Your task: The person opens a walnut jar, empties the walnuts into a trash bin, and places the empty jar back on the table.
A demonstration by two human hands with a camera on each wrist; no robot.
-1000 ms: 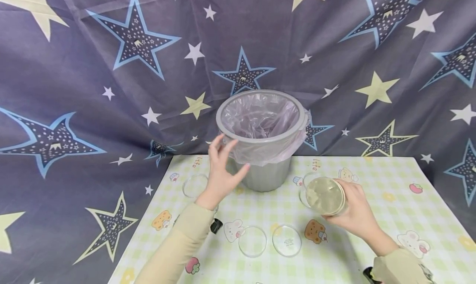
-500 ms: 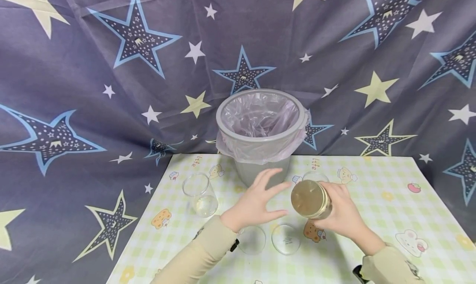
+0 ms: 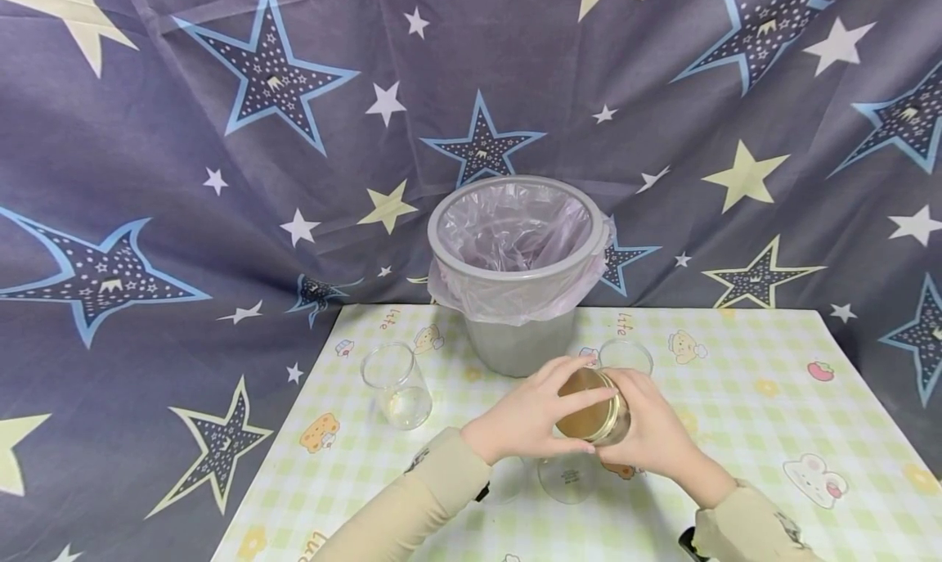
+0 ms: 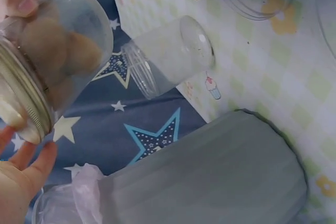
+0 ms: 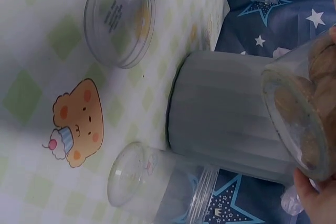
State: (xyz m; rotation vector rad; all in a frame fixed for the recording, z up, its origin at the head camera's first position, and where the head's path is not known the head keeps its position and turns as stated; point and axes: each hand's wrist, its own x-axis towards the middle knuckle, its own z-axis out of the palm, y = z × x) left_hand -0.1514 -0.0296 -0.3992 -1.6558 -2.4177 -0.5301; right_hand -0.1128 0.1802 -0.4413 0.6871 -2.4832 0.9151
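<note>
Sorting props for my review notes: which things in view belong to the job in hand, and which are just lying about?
Likely in the job: left hand, right hand, held jar, gold lid, brown contents.

Apparently just lying about, none being touched: left clear jar, right clear jar, two shallow clear discs, grey bin. The bin might have some use.

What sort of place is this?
Probably a staged indoor tabletop: dark purple-grey star-printed fabric backdrop behind, green-and-white checked tabletop, and round grey plastic bin on it.

There are two open clear jars (image 3: 398,388) (image 4: 168,56), one lidded jar (image 4: 63,56), two clear discs (image 3: 568,478) (image 3: 509,480) and one bin (image 3: 518,349).
</note>
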